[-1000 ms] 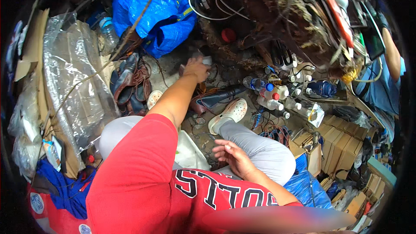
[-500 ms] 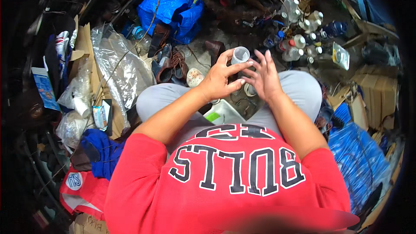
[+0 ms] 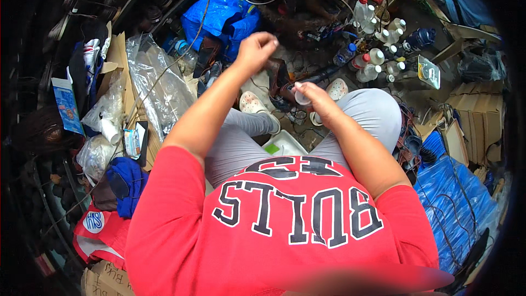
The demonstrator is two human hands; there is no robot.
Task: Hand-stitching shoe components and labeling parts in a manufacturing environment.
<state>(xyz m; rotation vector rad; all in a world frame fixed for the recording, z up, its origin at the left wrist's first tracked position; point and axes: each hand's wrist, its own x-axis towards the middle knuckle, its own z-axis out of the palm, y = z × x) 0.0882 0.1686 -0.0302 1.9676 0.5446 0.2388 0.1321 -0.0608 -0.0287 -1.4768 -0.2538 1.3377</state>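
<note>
A clear cup is held in the right grip, presumably to keep it steady. Beyond and leftward, the left grip is curled; whether anything is enclosed cannot be told. Bottles are clustered beyond the right grip.

On my left, a clear plastic sheet lies against brown cardboard, with a small white-and-blue packet and a bunched royal-blue cloth nearer me. Ahead I see a crumpled bright-blue plastic bag, a loop of white cable just to its right. To my right stand plastic bottles with red and white caps, near stacked cardboard boxes and a wrinkled blue plastic tarp.
</note>
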